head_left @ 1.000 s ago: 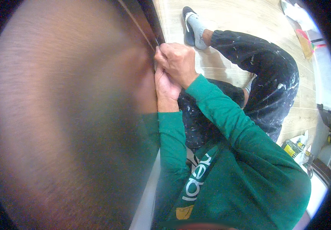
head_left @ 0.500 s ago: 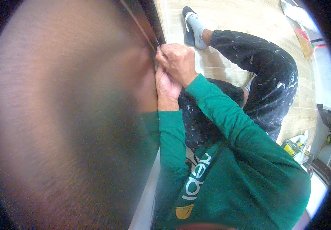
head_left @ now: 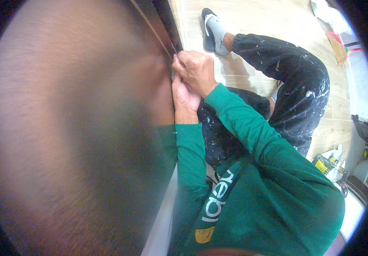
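Note:
A glossy brown panel [head_left: 107, 51] rises close on my left, blurred near the camera, with dim reflections of my hands and green sleeve. My right hand [head_left: 196, 71] is closed in a pinch against the panel near its far edge. A thin, dark sliver shows at the fingertips, but its kind is too small to make out. Directly below, my left hand [head_left: 185, 96] lies along the panel with its wrist turned up. Its fingers curl in under the right hand and are mostly hidden, as is whatever they grip.
A narrow strip or groove [head_left: 152, 25] runs along the panel towards the hands. My bent legs in dark, paint-spotted trousers [head_left: 297, 81] rest on the light plank floor [head_left: 252, 17]. To the right lie a yellow-and-black item [head_left: 321, 165] and a broom-like thing with bristles [head_left: 336, 48].
Both hands stay together at the same spot on the panel. The whole view has shifted very slightly; nothing has visibly been taken hold of or let go.

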{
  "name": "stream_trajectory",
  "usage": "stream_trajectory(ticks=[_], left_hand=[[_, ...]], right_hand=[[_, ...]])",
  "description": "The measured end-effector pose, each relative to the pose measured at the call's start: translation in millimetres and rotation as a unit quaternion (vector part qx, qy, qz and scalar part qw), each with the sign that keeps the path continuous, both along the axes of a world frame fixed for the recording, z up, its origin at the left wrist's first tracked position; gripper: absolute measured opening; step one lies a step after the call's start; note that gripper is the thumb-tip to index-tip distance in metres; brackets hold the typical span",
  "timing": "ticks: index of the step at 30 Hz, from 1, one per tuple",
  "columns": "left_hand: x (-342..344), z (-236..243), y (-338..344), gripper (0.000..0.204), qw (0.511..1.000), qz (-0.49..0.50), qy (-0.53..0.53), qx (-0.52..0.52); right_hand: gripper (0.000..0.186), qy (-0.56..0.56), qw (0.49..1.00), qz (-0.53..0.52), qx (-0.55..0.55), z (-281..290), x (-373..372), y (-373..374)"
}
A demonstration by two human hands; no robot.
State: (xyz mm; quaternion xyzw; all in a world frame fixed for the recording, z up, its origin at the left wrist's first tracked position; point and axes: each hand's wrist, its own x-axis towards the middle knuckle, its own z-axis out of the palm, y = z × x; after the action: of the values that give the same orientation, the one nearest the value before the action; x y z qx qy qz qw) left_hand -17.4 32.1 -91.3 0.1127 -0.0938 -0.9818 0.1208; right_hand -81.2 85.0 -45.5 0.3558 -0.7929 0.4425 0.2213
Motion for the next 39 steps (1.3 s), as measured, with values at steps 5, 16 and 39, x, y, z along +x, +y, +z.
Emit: stream_trajectory(ticks=[5,16,39], left_hand=[[0.8,-4.8,1.9,0.044,1.0,0.012,-0.014,-0.006],[2.1,-1.7,8.7,0.043,0.999,0.023,-0.04,-0.003],[-5.4,21.4,10.8,0.041,0.999,0.034,0.023,-0.007]], right_hand=[[0.018,0.007,1.0,-0.009,0.018,-6.9,-1.9,0.0],[0.027,0.001,1.0,0.023,0.003,0.9,-0.5,7.6],[0.027,0.039,0.999,0.023,-0.013,29.6,-10.3,9.5]])
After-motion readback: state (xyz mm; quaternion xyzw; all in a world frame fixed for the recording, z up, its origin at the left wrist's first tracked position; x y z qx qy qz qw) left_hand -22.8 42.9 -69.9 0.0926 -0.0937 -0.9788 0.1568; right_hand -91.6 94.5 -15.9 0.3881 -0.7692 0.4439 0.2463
